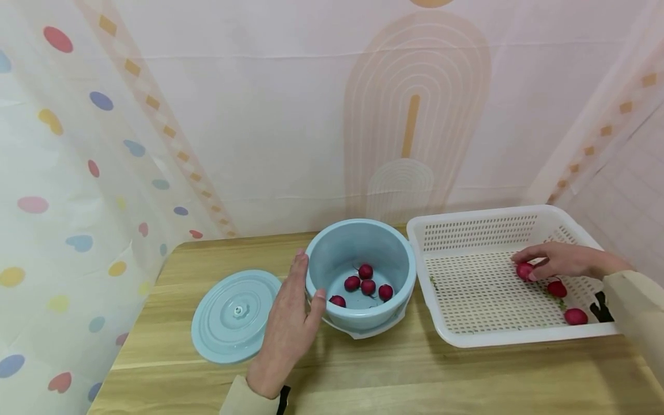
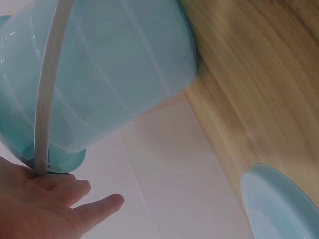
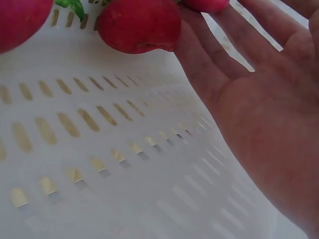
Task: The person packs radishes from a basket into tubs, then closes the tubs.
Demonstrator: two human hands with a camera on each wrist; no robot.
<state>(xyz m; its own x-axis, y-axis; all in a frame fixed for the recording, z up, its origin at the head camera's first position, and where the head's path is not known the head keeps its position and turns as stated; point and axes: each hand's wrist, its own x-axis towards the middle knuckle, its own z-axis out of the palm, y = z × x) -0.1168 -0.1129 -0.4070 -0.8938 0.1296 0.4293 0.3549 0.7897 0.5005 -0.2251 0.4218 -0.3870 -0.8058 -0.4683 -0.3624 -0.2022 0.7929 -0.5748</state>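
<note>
Several red radishes (image 1: 368, 287) lie on the bottom of a light blue bucket (image 1: 360, 227). My left hand (image 1: 290, 311) rests at the bucket's left rim, fingers fairly straight along its outside and the thumb by the near edge. From the left wrist, the fingers touch the rim where the pale handle (image 2: 47, 84) joins. Over in the white perforated basket (image 1: 472, 337), my right hand (image 1: 562, 259) holds a radish (image 1: 524, 270) between thumb and fingers. Two more radishes, one a darker red radish (image 1: 557, 289) and one a round radish (image 1: 576, 316), lie close by.
A round light blue lid (image 1: 236, 314) lies flat on the wooden table (image 1: 394, 374), left of the bucket. Small green leaf bits (image 1: 562, 304) are in the basket. A patterned sheet (image 1: 270, 115) hangs behind the table.
</note>
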